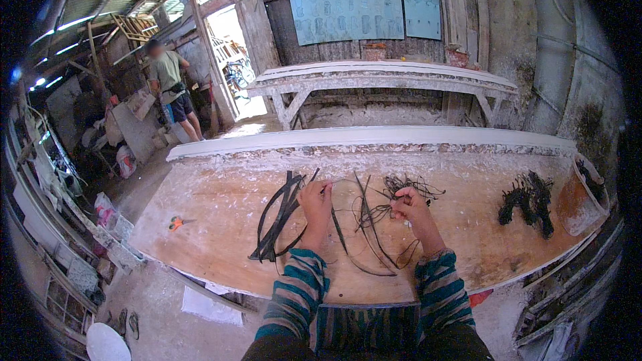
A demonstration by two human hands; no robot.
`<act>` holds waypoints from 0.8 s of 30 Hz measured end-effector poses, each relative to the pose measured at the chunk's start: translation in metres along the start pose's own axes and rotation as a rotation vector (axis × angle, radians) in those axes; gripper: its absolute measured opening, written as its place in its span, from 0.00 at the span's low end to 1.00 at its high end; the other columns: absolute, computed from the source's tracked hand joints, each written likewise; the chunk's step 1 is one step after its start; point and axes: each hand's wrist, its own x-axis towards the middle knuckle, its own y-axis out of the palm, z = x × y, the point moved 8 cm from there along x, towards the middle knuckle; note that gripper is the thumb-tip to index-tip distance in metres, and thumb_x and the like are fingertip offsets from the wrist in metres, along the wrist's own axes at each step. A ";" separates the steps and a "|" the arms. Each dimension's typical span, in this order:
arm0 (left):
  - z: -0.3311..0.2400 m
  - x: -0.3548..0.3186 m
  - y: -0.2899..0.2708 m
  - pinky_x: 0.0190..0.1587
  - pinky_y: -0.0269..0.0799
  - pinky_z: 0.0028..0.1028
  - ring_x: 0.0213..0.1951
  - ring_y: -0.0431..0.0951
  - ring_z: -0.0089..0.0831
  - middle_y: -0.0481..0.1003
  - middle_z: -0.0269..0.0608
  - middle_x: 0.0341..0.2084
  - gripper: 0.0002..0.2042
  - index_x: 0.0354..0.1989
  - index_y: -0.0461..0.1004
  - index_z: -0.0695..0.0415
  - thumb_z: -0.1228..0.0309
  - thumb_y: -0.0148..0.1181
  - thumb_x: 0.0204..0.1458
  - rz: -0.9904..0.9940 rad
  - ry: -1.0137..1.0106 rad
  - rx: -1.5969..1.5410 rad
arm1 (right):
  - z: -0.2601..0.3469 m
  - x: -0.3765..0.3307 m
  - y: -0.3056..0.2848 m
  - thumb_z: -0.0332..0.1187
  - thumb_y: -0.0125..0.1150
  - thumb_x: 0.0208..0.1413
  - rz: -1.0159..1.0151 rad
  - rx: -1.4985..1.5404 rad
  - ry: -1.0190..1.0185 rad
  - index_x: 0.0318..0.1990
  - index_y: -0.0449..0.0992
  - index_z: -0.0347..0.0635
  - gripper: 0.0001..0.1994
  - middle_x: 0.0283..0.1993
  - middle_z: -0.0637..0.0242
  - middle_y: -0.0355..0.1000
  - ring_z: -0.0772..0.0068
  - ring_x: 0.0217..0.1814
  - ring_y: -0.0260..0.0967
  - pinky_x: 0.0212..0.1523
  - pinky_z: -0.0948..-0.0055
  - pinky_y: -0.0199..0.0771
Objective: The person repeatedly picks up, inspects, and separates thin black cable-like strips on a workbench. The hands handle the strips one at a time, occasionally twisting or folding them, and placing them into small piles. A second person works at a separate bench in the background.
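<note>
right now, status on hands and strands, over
Left hand and right hand each pinching thin dark strands. Strip bundle lies left. Nothing in the way.

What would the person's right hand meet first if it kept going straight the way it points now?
Probably the tangle of thin dark cords just beyond the right hand, which already pinches a strand from it. Depth is hard to judge in this view.

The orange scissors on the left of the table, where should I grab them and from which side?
Take the scissors by the orange handles, which look to sit at their left end, coming down from above. They lie flat and alone on the table, well left of the left hand, so the reach looks free.
</note>
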 end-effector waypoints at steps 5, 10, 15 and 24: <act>-0.001 0.008 -0.011 0.36 0.62 0.33 0.29 0.71 0.38 0.72 0.41 0.24 0.04 0.29 0.72 0.57 0.71 0.55 0.45 -0.088 0.063 -0.079 | -0.005 0.005 -0.004 0.33 0.54 0.51 0.119 0.438 0.082 0.33 0.67 0.39 0.08 0.27 0.69 0.67 0.80 0.26 0.63 0.23 0.81 0.63; 0.019 0.009 -0.018 0.33 0.67 0.29 0.29 0.73 0.36 0.73 0.46 0.26 0.05 0.31 0.72 0.62 0.74 0.53 0.47 -0.133 -0.104 -0.252 | 0.001 0.001 -0.001 0.33 0.54 0.51 0.219 0.209 0.105 0.40 0.69 0.37 0.11 0.31 0.68 0.68 0.80 0.29 0.64 0.26 0.82 0.65; 0.047 0.014 -0.029 0.33 0.67 0.26 0.28 0.73 0.31 0.73 0.44 0.26 0.05 0.31 0.72 0.63 0.75 0.52 0.48 -0.230 -0.208 -0.313 | -0.015 0.000 0.005 0.32 0.55 0.50 0.346 -0.033 0.161 0.43 0.70 0.37 0.13 0.33 0.67 0.71 0.79 0.31 0.66 0.30 0.81 0.67; 0.040 0.016 -0.047 0.33 0.67 0.26 0.29 0.73 0.33 0.74 0.44 0.26 0.05 0.31 0.72 0.63 0.76 0.52 0.48 -0.259 -0.192 -0.307 | -0.009 -0.004 0.010 0.30 0.55 0.50 0.426 0.080 0.111 0.31 0.70 0.40 0.05 0.30 0.67 0.71 0.76 0.30 0.68 0.31 0.78 0.69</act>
